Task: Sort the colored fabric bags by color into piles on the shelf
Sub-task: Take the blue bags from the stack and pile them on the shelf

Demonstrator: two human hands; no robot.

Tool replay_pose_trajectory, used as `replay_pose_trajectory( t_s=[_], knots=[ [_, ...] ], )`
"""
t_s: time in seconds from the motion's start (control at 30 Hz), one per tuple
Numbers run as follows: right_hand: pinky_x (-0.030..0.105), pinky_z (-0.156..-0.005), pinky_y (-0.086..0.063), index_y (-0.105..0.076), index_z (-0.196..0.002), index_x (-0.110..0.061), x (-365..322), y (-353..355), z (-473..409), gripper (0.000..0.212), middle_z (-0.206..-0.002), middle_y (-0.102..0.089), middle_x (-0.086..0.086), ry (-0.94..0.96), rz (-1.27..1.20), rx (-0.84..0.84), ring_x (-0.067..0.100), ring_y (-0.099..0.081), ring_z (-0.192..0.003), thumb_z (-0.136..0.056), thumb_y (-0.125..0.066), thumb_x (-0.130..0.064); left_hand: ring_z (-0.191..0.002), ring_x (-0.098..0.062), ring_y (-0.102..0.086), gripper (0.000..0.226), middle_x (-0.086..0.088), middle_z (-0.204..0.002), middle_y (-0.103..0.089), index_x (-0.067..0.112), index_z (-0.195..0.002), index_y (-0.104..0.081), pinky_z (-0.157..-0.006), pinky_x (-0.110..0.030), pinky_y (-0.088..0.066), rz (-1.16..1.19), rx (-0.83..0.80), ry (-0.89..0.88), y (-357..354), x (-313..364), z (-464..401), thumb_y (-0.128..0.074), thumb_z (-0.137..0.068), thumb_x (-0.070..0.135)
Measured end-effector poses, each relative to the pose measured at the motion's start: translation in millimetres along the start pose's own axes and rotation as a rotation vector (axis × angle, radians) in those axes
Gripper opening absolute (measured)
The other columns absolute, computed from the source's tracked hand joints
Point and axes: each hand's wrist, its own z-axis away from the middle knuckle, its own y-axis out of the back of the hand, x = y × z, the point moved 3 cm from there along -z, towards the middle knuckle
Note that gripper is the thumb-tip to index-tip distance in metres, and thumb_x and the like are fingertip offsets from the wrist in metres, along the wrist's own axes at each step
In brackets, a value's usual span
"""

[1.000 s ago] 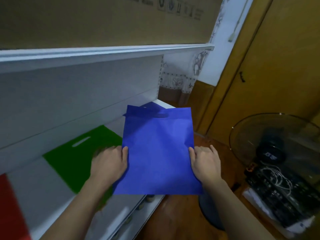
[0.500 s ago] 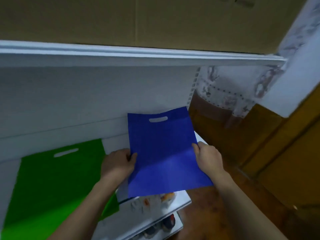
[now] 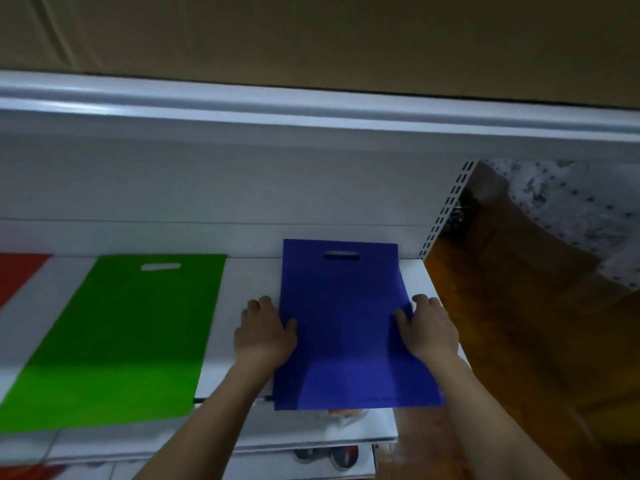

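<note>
A person's left hand (image 3: 266,336) and right hand (image 3: 429,329) pinch the side edges of a flat blue fabric bag (image 3: 346,327) on the white shelf (image 3: 242,282), fingers curled, right of a green fabric bag (image 3: 117,337).

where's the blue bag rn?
Head view: the blue bag lies at the shelf's right end, right of the green bag, with both hands on its side edges.

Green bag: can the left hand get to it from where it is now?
Probably yes. The left hand grips the blue bag's left edge, and only bare white shelf lies between it and the green bag. It would have to let go first.
</note>
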Motion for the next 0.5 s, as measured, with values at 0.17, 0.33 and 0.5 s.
replay_pose_trajectory(
  t_s=[0.17,0.33,0.5],
  knots=[
    [0.033,-0.077,-0.047,-0.048,-0.132,-0.015,-7.7,-5.4,-1.2,0.044,-0.126,-0.048,0.011,-0.001,-0.047,-0.038,0.027,-0.052,-0.111,-0.095,-0.05,-0.04,-0.129,-0.026,-0.037,0.064,-0.01,-0.143,-0.031,0.016,-0.144,-0.027,-0.097,-0.04,-0.045,0.089,-0.071,-0.04,-9.4,6.3,6.8,-0.058,-0.093,0.036],
    [0.031,-0.075,-0.045,-0.048,-0.13,-0.018,-9.4,-6.4,6.7,0.041,-0.123,-0.049,0.009,0.008,-0.008,-0.035,0.026,-0.048,-0.111,-0.094,-0.051,-0.037,-0.134,-0.024,-0.027,0.066,-0.01,-0.145,-0.023,0.017,-0.148,-0.025,-0.101,-0.033,-0.04,0.03,-0.092,-0.115,-13.0,6.4,16.0,-0.058,-0.093,0.029],
    [0.031,-0.081,-0.047,-0.052,-0.12,-0.019,-11.1,-11.8,14.5,0.035,-0.118,-0.052,0.006,0.046,0.065,0.037,0.022,-0.048,-0.106,-0.094,-0.045,-0.041,-0.129,-0.024,-0.03,0.055,-0.009,-0.137,-0.029,0.015,-0.139,-0.04,-0.102,-0.034,-0.04,0.029,-0.03,-0.151,-16.8,4.3,17.9,-0.057,-0.092,0.039]
  ],
)
